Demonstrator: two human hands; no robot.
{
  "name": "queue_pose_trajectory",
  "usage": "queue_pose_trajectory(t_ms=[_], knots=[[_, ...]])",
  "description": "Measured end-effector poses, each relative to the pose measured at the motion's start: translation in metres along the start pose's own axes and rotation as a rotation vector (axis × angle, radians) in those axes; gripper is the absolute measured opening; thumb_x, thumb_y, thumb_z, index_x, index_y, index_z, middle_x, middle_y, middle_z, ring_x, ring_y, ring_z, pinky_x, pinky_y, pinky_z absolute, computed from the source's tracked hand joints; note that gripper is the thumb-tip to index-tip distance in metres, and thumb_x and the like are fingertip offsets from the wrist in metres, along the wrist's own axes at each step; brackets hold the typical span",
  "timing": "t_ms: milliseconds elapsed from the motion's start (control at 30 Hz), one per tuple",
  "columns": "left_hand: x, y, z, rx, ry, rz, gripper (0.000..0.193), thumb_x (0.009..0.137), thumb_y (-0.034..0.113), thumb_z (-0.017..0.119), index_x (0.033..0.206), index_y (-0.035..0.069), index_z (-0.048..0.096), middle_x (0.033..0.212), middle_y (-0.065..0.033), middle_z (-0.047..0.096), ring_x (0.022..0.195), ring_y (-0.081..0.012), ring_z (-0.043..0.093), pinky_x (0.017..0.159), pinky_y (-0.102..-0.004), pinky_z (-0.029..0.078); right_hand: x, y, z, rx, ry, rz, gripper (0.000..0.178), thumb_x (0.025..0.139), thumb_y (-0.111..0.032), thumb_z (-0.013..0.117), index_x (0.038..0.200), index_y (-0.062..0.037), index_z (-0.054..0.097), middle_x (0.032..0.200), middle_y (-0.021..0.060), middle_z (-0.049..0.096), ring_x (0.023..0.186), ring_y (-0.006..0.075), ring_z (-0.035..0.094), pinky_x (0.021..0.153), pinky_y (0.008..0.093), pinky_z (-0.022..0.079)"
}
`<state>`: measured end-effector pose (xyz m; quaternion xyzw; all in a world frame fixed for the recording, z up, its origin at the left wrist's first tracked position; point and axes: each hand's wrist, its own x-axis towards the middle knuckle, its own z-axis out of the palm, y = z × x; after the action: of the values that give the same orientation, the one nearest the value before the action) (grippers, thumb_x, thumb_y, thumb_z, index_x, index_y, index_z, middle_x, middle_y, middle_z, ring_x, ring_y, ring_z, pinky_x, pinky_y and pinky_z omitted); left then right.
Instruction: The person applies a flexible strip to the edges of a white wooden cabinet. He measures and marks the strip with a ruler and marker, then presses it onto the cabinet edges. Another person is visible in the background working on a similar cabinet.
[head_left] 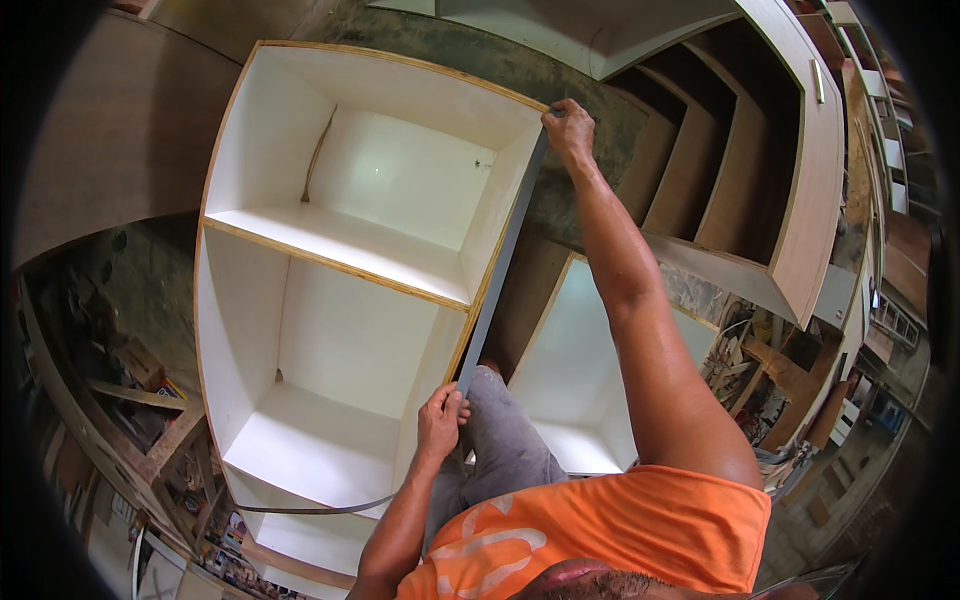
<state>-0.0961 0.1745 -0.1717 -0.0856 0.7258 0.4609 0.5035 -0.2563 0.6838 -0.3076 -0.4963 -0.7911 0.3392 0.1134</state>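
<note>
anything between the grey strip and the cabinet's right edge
Nothing visible between the right hand and left hand: there the strip runs close beside the cabinet. The hands hide the gap where they grip.

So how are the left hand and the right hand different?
The right hand is at a far corner of the white cabinet, while the left hand is partway down its side. The right hand reaches far from the orange shirt; the left hand is closer. Both hold the grey strip.
</note>
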Motion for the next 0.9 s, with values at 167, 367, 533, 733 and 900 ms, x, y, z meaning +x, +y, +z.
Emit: queue_pose_trajectory(t_ms=[167, 367, 533, 733, 900], knots=[[0.001, 0.0, 0.0, -0.035, -0.006, -0.004, 0.036, 0.101, 0.026, 0.056, 0.12, -0.003, 0.06, 0.086, -0.0096, 0.069, 0.069, -0.0126, 0.065, 0.06, -0.0262, 0.055, 0.007, 0.01, 0.006, 0.017, 0.008, -0.048, 0.034, 0.075, -0.02, 0.07, 0.104, -0.0041, 0.07, 0.093, 0.0178, 0.071, 0.084, 0.0303, 0.067, 0.078, 0.0393, 0.053], [0.008, 0.001, -0.005, -0.002, -0.002, -0.011, 0.035, 0.101, 0.026, 0.055, 0.12, -0.002, 0.061, 0.085, -0.0089, 0.069, 0.069, -0.0126, 0.065, 0.061, -0.0267, 0.054, -0.001, 0.002, 0.003, 0.034, -0.008, 0.022, 0.039, 0.075, -0.025, 0.073, 0.105, -0.0006, 0.069, 0.099, 0.0215, 0.071, 0.095, 0.0349, 0.068, 0.086, 0.0409, 0.052], [0.012, 0.001, -0.005, -0.014, 0.0, -0.048, 0.034, 0.101, 0.026, 0.054, 0.121, -0.002, 0.061, 0.086, -0.0089, 0.069, 0.071, -0.0125, 0.065, 0.062, -0.0268, 0.054, -0.071, -0.001, -0.001, 0.063, 0.037, 0.115, 0.05, 0.074, -0.029, 0.076, 0.108, 0.0059, 0.065, 0.089, 0.0194, 0.071, 0.085, 0.0304, 0.069, 0.081, 0.0394, 0.053], [0.026, -0.012, 0.0, 0.005, -0.001, -0.082, 0.031, 0.101, 0.022, 0.054, 0.12, -0.002, 0.061, 0.085, -0.0086, 0.068, 0.07, -0.0126, 0.065, 0.061, -0.0271, 0.055, -0.153, -0.007, 0.008, 0.094, -0.006, 0.173, 0.048, 0.074, -0.029, 0.077, 0.106, 0.005, 0.066, 0.09, 0.0192, 0.071, 0.084, 0.0286, 0.069, 0.08, 0.0382, 0.054], [0.043, -0.029, 0.006, 0.03, -0.007, -0.089, 0.028, 0.1, 0.019, 0.053, 0.117, -0.001, 0.062, 0.084, -0.0088, 0.069, 0.067, -0.0127, 0.065, 0.06, -0.0275, 0.055, -0.23, -0.001, 0.011, 0.247, -0.085, 0.276, 0.039, 0.082, -0.024, 0.072, 0.106, 0.0061, 0.064, 0.088, 0.0151, 0.069, 0.071, 0.0198, 0.067, 0.064, 0.0329, 0.055]])
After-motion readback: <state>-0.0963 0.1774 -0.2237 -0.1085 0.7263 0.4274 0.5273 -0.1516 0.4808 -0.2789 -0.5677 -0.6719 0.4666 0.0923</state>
